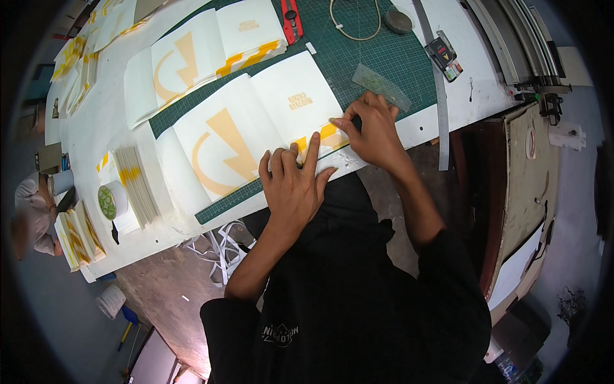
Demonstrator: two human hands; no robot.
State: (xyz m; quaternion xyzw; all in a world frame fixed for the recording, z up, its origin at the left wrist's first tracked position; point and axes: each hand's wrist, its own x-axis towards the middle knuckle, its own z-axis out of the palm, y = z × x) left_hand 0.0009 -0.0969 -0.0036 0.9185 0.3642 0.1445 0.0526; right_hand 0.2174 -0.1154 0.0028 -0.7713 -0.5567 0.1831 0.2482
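Observation:
A white printed sheet with a large yellow shape and yellow stripes lies spread on the green cutting mat. My left hand presses flat on the sheet's near edge, index finger stretched along the striped strip. Beside it, my right hand pinches the sheet's striped corner at the table's front edge. A clear plastic ruler lies just beyond my right hand.
A second printed sheet lies further back. On the mat are a red cutter, a cord loop and a round weight. A long steel ruler, tape roll, paper stacks and a person at left surround.

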